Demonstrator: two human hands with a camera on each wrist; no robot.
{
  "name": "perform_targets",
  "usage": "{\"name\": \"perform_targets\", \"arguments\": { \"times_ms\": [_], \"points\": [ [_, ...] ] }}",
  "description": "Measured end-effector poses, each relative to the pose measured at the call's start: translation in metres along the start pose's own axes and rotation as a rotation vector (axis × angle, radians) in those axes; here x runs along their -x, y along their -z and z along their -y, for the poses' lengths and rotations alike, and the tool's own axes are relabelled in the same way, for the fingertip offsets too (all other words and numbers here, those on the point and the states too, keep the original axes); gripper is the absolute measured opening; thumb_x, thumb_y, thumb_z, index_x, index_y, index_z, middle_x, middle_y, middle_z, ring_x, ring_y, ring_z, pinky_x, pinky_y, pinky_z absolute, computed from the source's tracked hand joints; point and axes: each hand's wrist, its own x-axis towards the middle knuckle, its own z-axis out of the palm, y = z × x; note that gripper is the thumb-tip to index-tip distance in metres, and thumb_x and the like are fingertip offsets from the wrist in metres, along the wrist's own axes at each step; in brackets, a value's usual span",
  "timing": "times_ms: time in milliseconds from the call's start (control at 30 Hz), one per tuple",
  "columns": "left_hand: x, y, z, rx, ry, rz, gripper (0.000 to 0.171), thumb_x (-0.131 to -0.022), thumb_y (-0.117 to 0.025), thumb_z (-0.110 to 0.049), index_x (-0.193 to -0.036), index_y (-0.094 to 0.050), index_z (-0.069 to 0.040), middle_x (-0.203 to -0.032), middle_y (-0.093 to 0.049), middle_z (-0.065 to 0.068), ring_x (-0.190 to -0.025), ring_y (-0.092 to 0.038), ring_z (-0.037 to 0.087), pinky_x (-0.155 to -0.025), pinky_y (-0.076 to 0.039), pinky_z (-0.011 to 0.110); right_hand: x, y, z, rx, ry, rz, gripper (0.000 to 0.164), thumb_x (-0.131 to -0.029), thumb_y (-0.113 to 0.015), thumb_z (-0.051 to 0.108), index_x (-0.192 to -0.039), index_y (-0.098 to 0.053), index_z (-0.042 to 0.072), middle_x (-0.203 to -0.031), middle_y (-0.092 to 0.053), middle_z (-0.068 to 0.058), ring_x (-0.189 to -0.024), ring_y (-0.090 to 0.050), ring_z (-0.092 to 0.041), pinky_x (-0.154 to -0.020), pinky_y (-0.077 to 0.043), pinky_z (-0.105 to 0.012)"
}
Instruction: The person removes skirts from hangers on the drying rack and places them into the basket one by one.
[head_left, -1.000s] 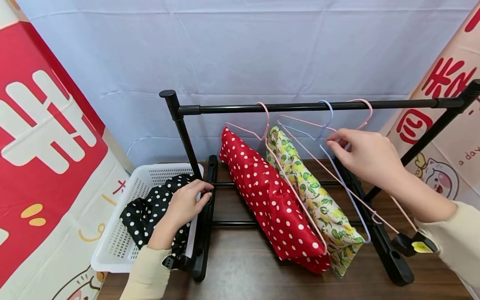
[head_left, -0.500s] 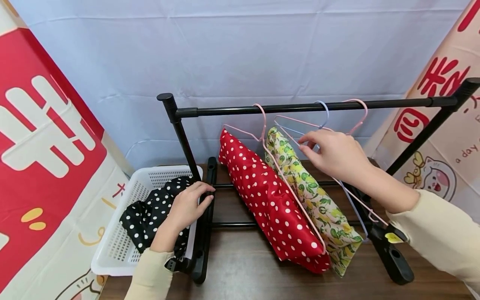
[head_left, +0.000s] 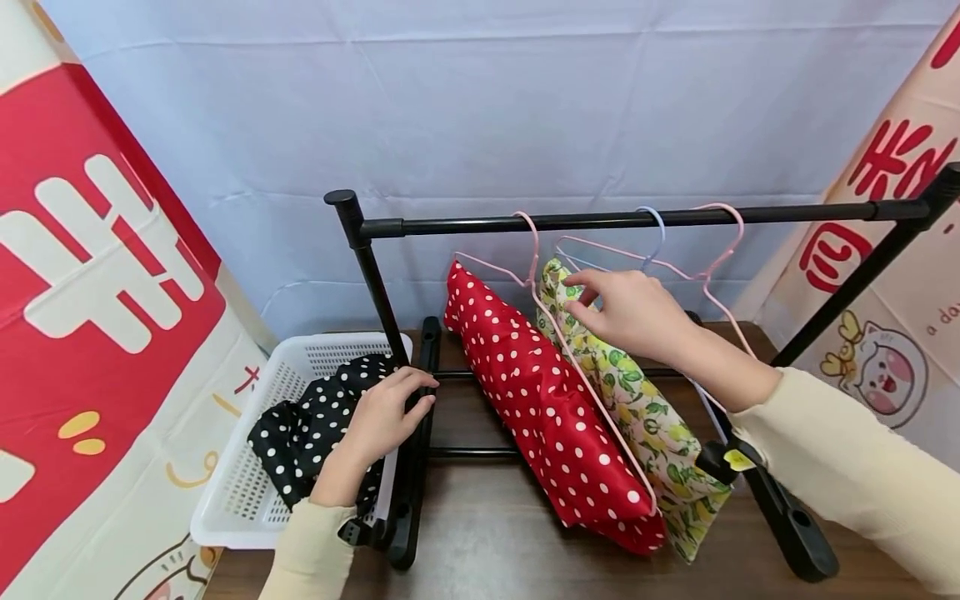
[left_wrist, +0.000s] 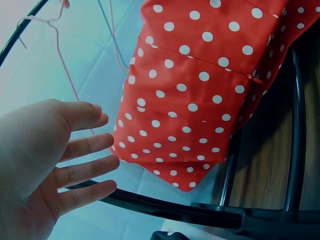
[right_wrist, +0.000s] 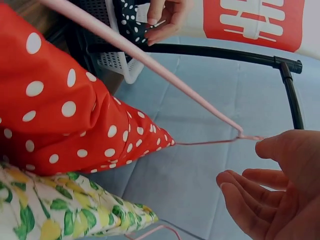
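Observation:
In the head view my left hand [head_left: 386, 417] is beside the black rack's left post [head_left: 378, 292], by a white basket. Its fingers are spread and loosely bent around nothing in the left wrist view. My right hand [head_left: 630, 312] hovers over a lemon-print cloth bundle [head_left: 637, 400], its fingers relaxed. Thumb and fingers are apart in the right wrist view, near the neck of a pink hanger [right_wrist: 200, 100]. That hanger carries a puffy red polka-dot cloth bundle [head_left: 547, 417]. A blue hanger [head_left: 661, 233] hangs to its right, partly hidden by my right hand.
A black polka-dot cloth [head_left: 315, 425] lies in the white basket [head_left: 228, 500] at the left. Another pink hanger [head_left: 738, 221] hangs on the rack's top bar [head_left: 465, 225]. A wooden tabletop [head_left: 480, 533] lies below, with a pale curtain [head_left: 480, 108] behind.
My right hand has moved left, from beside the blue hanger and right-hand pink hanger to over the lemon-print bundle. My left hand has stayed by the rack's left post.

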Motion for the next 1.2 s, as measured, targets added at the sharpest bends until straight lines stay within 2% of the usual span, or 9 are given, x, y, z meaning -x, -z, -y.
{"name": "perform_targets", "arguments": {
  "times_ms": [167, 367, 567, 700, 833, 1067, 1200],
  "points": [
    [0.000, 0.000, -0.001, 0.002, 0.001, 0.004, 0.015, -0.086, -0.064, -0.020, -0.101, -0.066, -0.022, -0.104, -0.062, -0.007, -0.085, -0.061, 0.010, -0.067, -0.050, 0.030, -0.008, -0.011, 0.005, -0.039, -0.017, 0.056, 0.038, -0.088, -0.059, 0.026, -0.120, -0.058, 0.006, -0.090, -0.070, -0.010, -0.043, -0.043, -0.011, -0.041, -0.034, -0.025],
    [0.001, -0.002, -0.003, 0.018, 0.014, -0.006, 0.015, -0.086, -0.065, -0.019, -0.100, -0.067, -0.021, -0.104, -0.062, -0.006, -0.087, -0.062, 0.012, -0.067, -0.050, 0.031, -0.017, -0.018, 0.011, -0.078, -0.023, 0.068, 0.038, -0.088, -0.060, 0.025, -0.119, -0.059, 0.005, -0.090, -0.070, -0.010, -0.051, -0.053, -0.012, -0.046, -0.040, -0.025],
    [0.003, -0.009, -0.003, 0.021, 0.028, -0.009, 0.015, -0.084, -0.066, -0.019, -0.099, -0.067, -0.023, -0.102, -0.062, -0.009, -0.084, -0.061, 0.010, -0.064, -0.049, 0.029, -0.025, -0.024, 0.015, -0.111, -0.065, 0.092, 0.039, -0.087, -0.061, 0.026, -0.119, -0.058, 0.004, -0.086, -0.069, -0.009, -0.052, -0.055, -0.012, -0.046, -0.042, -0.025],
    [0.004, -0.013, -0.003, 0.020, 0.034, -0.013, 0.015, -0.084, -0.066, -0.021, -0.099, -0.067, -0.023, -0.101, -0.062, -0.009, -0.083, -0.061, 0.008, -0.062, -0.048, 0.027, -0.032, -0.027, 0.017, -0.096, -0.075, 0.084, 0.039, -0.086, -0.062, 0.028, -0.116, -0.060, 0.003, -0.082, -0.068, -0.008, -0.055, -0.056, -0.013, -0.047, -0.043, -0.025],
    [0.003, -0.016, -0.003, 0.023, 0.034, -0.018, 0.014, -0.085, -0.065, -0.021, -0.098, -0.067, -0.022, -0.101, -0.062, -0.010, -0.080, -0.060, 0.007, -0.060, -0.047, 0.025, -0.038, -0.028, 0.020, -0.085, -0.076, 0.062, 0.035, -0.085, -0.062, 0.028, -0.110, -0.061, 0.003, -0.072, -0.065, -0.006, -0.052, -0.053, -0.014, -0.045, -0.041, -0.025],
    [0.006, -0.020, -0.005, 0.033, 0.047, -0.031, 0.014, -0.085, -0.066, -0.019, -0.098, -0.067, -0.022, -0.099, -0.062, -0.009, -0.079, -0.060, 0.007, -0.059, -0.046, 0.024, -0.042, -0.029, 0.026, -0.075, -0.075, 0.014, 0.024, -0.085, -0.060, 0.024, -0.099, -0.063, 0.005, -0.055, -0.052, -0.001, -0.045, -0.043, -0.014, -0.041, -0.030, -0.025],
    [0.007, -0.024, -0.005, 0.032, 0.056, -0.037, 0.013, -0.084, -0.066, -0.020, -0.097, -0.067, -0.023, -0.098, -0.062, -0.010, -0.076, -0.059, 0.007, -0.057, -0.045, 0.024, -0.043, -0.031, 0.026, -0.064, -0.070, -0.028, 0.021, -0.085, -0.060, 0.023, -0.096, -0.065, 0.006, -0.051, -0.049, 0.000, -0.044, -0.040, -0.014, -0.040, -0.027, -0.025]
  ]
}}
